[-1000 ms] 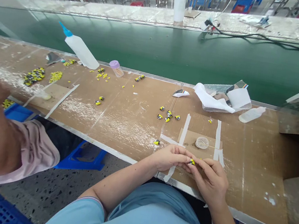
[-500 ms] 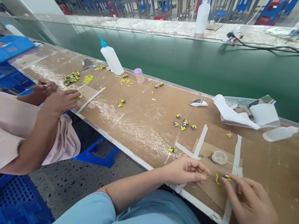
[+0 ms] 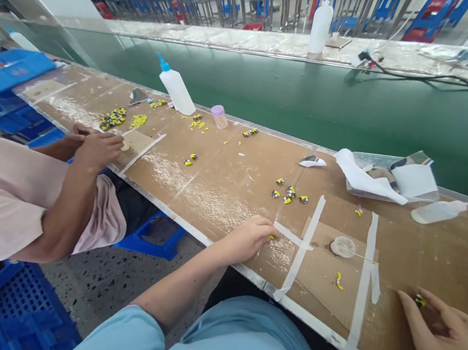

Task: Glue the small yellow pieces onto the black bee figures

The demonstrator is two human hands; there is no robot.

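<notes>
My left hand (image 3: 247, 242) is at the table edge, its fingertips closed over a small yellow-and-black piece (image 3: 271, 237), which they mostly cover. Off to the right, my right hand (image 3: 446, 345) pinches another small black-and-yellow piece (image 3: 420, 301) between thumb and fingers, just above the brown tabletop. Between my hands lies a cardboard sheet (image 3: 321, 269) with white tape strips beside it. On it are a yellow curved strip (image 3: 339, 280) and a small clear round dish (image 3: 343, 246) with a thin stick across its rim. Several finished-looking yellow-and-black pieces (image 3: 289, 192) form a loose group beyond the tape.
A clear tray (image 3: 352, 187) with white paper and a lying white bottle (image 3: 438, 211) are at the far right. A blue-tipped bottle (image 3: 177, 91) and purple-lidded jar (image 3: 219, 116) stand along the back. A co-worker's hands (image 3: 100, 148) work at the left.
My left hand has moved left from over the cardboard to the piece at the table edge. My right hand has moved right, off the cardboard, carrying its piece.
</notes>
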